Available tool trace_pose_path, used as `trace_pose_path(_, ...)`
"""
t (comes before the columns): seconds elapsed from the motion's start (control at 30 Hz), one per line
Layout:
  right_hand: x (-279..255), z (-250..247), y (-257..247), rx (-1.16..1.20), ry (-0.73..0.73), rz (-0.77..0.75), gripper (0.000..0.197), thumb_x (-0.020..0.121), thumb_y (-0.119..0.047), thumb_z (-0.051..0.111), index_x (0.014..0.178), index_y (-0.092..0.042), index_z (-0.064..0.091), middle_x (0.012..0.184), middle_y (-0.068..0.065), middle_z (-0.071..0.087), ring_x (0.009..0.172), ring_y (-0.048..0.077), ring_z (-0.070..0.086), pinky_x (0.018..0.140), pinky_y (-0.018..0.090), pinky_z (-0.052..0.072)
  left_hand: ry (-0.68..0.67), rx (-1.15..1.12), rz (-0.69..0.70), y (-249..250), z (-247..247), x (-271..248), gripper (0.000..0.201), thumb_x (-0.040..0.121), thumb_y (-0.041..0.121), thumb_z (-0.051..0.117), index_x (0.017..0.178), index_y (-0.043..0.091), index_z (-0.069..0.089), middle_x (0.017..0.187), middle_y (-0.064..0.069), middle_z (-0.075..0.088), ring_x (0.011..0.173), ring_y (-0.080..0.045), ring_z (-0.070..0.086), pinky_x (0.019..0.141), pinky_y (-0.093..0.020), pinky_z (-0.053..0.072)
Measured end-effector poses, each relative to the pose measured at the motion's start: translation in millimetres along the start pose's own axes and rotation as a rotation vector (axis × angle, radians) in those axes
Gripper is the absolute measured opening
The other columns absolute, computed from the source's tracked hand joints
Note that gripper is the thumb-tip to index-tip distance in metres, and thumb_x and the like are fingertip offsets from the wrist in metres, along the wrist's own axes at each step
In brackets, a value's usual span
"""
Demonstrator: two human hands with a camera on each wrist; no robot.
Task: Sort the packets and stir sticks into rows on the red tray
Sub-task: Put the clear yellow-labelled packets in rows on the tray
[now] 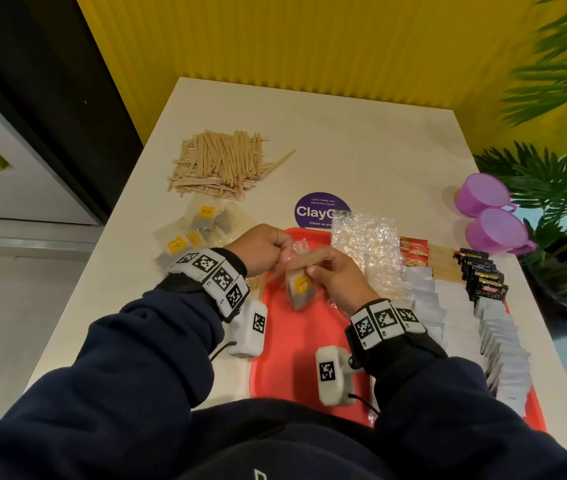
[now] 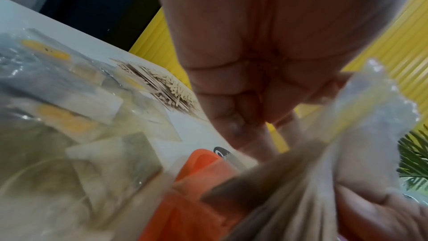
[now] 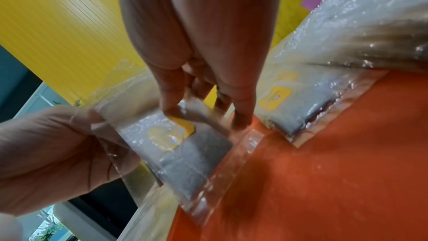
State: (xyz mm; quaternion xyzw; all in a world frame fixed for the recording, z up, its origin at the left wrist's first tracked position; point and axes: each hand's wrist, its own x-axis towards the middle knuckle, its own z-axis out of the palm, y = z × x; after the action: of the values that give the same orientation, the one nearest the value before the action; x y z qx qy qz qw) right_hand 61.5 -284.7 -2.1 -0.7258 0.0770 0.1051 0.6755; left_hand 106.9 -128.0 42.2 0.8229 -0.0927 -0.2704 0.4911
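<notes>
White table [image 1: 310, 140] against ribbed yellow wall [image 1: 310, 39]. Red tray [image 1: 296, 348] at 6 o'clock of table. On tray's right half, rows running front to back: white sachets [image 1: 504, 355] at 4 o'clock, black sachets [image 1: 483, 275] and red sachets [image 1: 413, 252] at 2 o'clock, clear crinkly packets [image 1: 365, 247] at 1 o'clock. Loose heap of wooden stir sticks [image 1: 221, 164] on table at 11 o'clock. Unsorted tea bag packets [image 1: 202, 223] off tray at 10 o'clock. Two purple cups [image 1: 493, 220] at 3 o'clock, beside green plant [image 1: 559, 188]. Purple round sticker [image 1: 320, 209] at 12 o'clock of tray. Left hand [image 1: 261, 249], fingers curled, pinching clear tea bag packet [image 3: 185, 146] above tray's upper left. Right hand [image 1: 341, 282], fingertips [image 3: 171, 111] clamped on same packet's opposite edge.
</notes>
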Motion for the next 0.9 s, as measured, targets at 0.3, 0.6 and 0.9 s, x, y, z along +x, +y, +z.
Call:
trace_pose_path(0.3, 6, 0, 4, 0.105, 0.137, -0.012, 0.038, 0.078, 0.023, 0.048, 0.067, -0.013, 0.045, 0.058, -0.008, 0.052, 0.050, 0.000, 0.046, 0.049, 0.012, 0.039, -0.020, -0.274, -0.050, 3, 1, -3, 0.065, 0.072, -0.032, 0.022, 0.119, 0.007, 0.044, 0.115, -0.011, 0.050, 0.070, -0.003, 0.047, 0.034, -0.008, 0.026)
trace_pose_path(0.6, 7, 3, 9, -0.063, 0.073, 0.016, 0.035, 0.082, 0.013, 0.055, 0.102, -0.016, 0.054, 0.086, 0.000, 0.059, 0.077, 0.010, 0.055, 0.070, 0.021, 0.047, -0.040, -0.066, -0.084, -20, 13, 4, 0.054, 0.077, -0.022, 0.046, 0.126, 0.001, 0.047, 0.085, 0.007, 0.048, 0.072, 0.000, 0.045, 0.055, -0.001, 0.036)
trace_pose_path(0.9, 0, 3, -4, -0.070, 0.106, 0.028, 0.015, 0.087, 0.009, 0.051, 0.094, 0.000, 0.061, 0.080, 0.006, 0.061, 0.075, 0.013, 0.056, 0.071, 0.020, 0.048, -0.040, -0.153, -0.077, -26, 24, 5, 0.059, 0.064, 0.000, 0.076, 0.116, 0.012, 0.051, 0.103, -0.003, 0.058, 0.095, -0.015, 0.055, 0.089, -0.029, 0.046)
